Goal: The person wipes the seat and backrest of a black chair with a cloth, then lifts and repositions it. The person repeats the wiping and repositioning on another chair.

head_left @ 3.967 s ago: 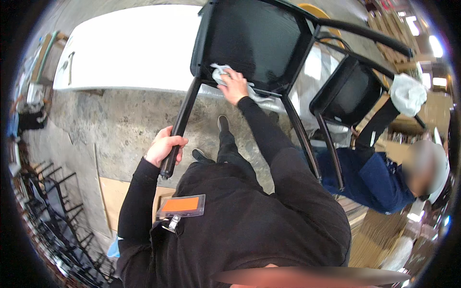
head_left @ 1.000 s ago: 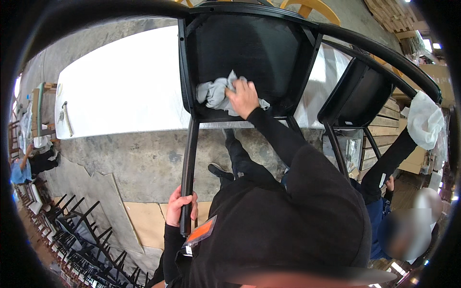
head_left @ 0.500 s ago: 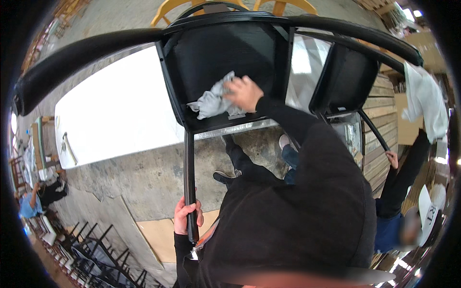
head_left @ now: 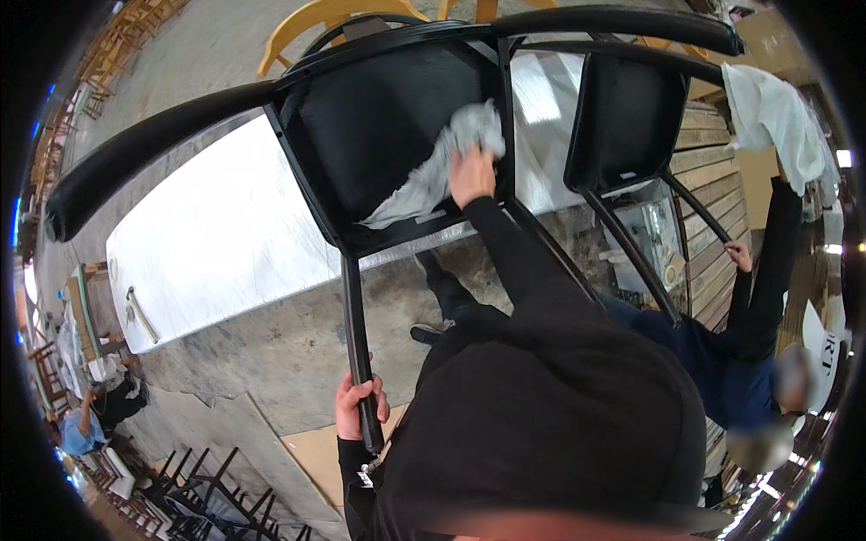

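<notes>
A black chair point(head_left: 356, 126) lies tipped on a table in front of me, the hollow underside of its seat facing me and its legs spreading outward. My left hand point(head_left: 354, 403) is closed around the chair's near left leg, close to the end. My right hand point(head_left: 474, 176) has a crumpled light grey cloth point(head_left: 437, 171) under its fingers and presses it against the right part of the seat's underside. One end of the cloth trails toward the near left corner.
A white-topped table point(head_left: 216, 234) extends left beneath the chair. To the right, a co-worker point(head_left: 722, 352) handles a second black chair point(head_left: 627, 117) and a white cloth point(head_left: 771, 113). Yellow wooden chairs point(head_left: 334, 22) stand beyond; stacked black chairs point(head_left: 212, 491) are at lower left.
My right hand has moved right across the seat's underside, drawing the cloth out longer. My left hand keeps its grip on the leg. The co-worker has leaned in closer to the second chair.
</notes>
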`<action>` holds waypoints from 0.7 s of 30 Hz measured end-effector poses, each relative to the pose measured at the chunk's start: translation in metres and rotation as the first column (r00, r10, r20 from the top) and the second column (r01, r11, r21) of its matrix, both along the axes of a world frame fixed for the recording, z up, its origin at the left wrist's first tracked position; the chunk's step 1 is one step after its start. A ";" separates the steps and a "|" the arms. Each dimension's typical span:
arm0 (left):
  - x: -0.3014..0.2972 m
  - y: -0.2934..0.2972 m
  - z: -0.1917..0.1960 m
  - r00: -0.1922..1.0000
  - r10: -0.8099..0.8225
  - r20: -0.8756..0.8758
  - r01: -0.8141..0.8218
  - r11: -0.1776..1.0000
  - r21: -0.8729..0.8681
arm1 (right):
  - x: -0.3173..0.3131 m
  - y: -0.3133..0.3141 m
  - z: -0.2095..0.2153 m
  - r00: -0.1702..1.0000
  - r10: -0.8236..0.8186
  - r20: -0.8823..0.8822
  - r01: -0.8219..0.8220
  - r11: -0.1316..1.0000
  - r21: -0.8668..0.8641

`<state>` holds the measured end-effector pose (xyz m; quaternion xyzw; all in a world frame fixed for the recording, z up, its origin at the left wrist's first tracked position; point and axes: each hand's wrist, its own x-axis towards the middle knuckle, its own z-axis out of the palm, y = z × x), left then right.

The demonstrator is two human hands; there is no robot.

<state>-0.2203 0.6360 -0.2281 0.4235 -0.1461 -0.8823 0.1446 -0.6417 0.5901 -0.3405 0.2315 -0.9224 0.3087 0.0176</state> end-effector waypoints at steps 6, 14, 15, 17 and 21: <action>-0.003 -0.002 0.001 0.998 -0.021 0.058 0.022 1.000 -0.005 | -0.012 -0.119 0.055 0.951 0.175 -0.254 -0.192 0.980 -0.044; -0.001 -0.001 0.000 0.999 -0.021 0.050 0.022 0.999 -0.036 | 0.069 -0.023 -0.016 0.523 0.851 0.057 -0.781 0.451 0.432; 0.001 -0.001 -0.001 1.000 -0.012 0.015 0.012 1.000 -0.028 | 0.043 -0.018 -0.003 0.526 0.848 -0.063 -0.730 0.488 0.478; 0.002 -0.001 -0.005 1.000 0.005 0.006 -0.005 1.000 -0.016 | -0.005 0.007 0.026 0.557 0.830 -0.012 -0.674 0.461 0.577; 0.006 0.000 -0.016 1.000 0.017 0.001 -0.017 1.000 -0.013 | 0.003 0.049 0.018 0.706 0.704 0.078 -0.500 0.419 0.758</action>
